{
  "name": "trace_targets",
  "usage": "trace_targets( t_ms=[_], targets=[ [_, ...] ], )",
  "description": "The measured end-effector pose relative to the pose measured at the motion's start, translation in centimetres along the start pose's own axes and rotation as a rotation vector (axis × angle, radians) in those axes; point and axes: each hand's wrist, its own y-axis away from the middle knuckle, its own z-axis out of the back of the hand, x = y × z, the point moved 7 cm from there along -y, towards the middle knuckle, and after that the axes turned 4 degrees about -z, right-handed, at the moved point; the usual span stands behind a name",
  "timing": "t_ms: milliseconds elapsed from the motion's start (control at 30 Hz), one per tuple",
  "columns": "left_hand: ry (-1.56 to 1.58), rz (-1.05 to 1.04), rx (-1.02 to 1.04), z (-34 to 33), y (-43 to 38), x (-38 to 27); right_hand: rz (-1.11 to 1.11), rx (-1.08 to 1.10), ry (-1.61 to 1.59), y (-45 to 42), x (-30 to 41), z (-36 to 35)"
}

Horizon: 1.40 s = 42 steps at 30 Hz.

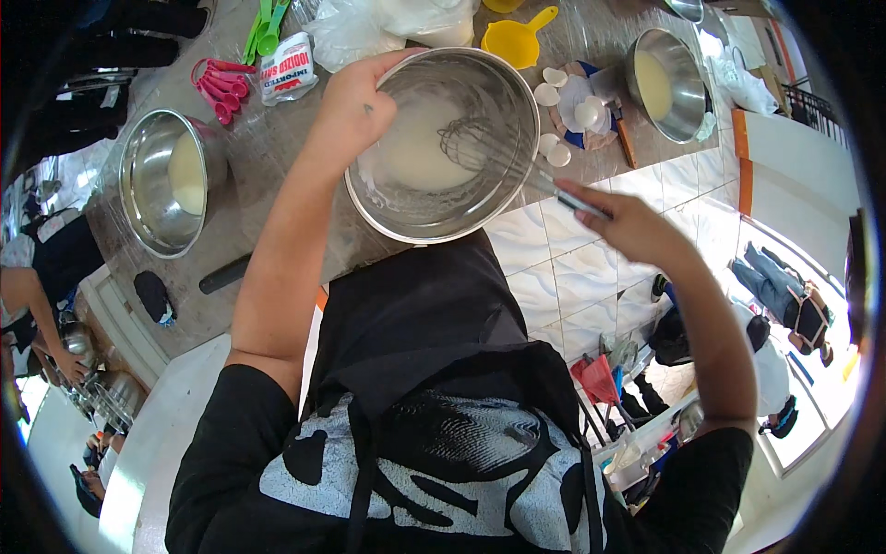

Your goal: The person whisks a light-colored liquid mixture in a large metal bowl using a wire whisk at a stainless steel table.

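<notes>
My left hand (360, 104) grips the upper left rim of a large steel mixing bowl (443, 232), which is tilted towards me. Inside lies a whitish liquid batter (415, 156), with pale smears up the wall. My right hand (623, 221) is closed around the metal handle of a balloon whisk (471, 142), its wires in the batter. Right of the bowl, cracked eggshells (590, 111) lie on and around a small blue and white item. A knife with a wooden handle (625, 142) is beside them.
Steel bowls of pale yellow liquid stand left (163, 242) and right (685, 104). Pink measuring spoons (225, 86), green measuring spoons (268, 31), a salt bag (287, 69), plastic bags (394, 24) and a yellow strainer-like cup (512, 43) lie farther back. A black handle (225, 273) is near the table edge. Other people are at both sides.
</notes>
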Motion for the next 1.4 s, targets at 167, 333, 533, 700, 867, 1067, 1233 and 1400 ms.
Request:
trace_targets(
  t_ms=[167,333,533,700,867,1067,1233,1400],
  targets=[
    [-0.05,0.097,0.002,-0.4,0.4,0.2,0.342,-0.285,0.106,1.0,-0.5,-3.2],
    [-0.045,0.041,0.066,-0.6,0.2,-1.0,0.38,-0.564,0.541,2.3,4.7,1.3],
    [0.034,0.101,0.024,-0.4,0.3,-0.3,0.209,-0.501,0.565,0.2,2.4,2.2],
    [-0.017,0.177,-0.052,-0.4,1.3,-0.4,0.187,-0.271,-0.049,-0.9,-3.9,-6.4],
    [-0.027,0.169,-0.034,-1.1,1.5,-1.1,0.273,-0.3,-0.151,1.6,-1.7,-8.7],
    [-0.074,0.064,-0.067,-0.8,1.0,-1.8,0.147,-0.318,-0.227,2.1,-0.8,-4.3],
    [-0.085,0.078,-0.069,-0.8,0.7,-1.8,-0.048,0.049,-0.819,1.9,-2.6,-11.4],
    [-0.131,-0.011,-0.023,-1.7,0.9,-3.6,0.117,0.073,-0.962,2.7,-0.7,-15.1]
  ],
)
